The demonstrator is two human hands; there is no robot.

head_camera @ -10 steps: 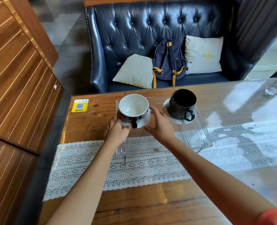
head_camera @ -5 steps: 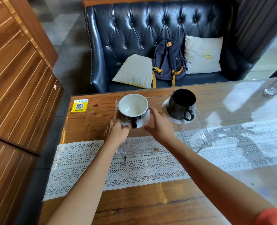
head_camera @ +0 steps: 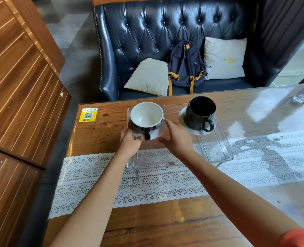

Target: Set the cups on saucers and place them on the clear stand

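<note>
Left hand (head_camera: 129, 142) pinching white saucer (head_camera: 157, 131) rim, glossy white-lined cup (head_camera: 146, 117) on it, atop left end of clear stand (head_camera: 217, 148). Right hand (head_camera: 177, 138) fingers loosely spread, touching saucer's right edge. Far right: black cup (head_camera: 200, 113), round saucer (head_camera: 197, 130).

A glass-topped wooden bench (head_camera: 165, 227) carried a white lace runner (head_camera: 165, 186) across its middle, a clear stand (head_camera: 217, 150) standing partly on the runner, a yellow QR-code sticker (head_camera: 88, 114) near the far left corner, and a clear glass object (head_camera: 300, 98) at its far right edge.
</note>
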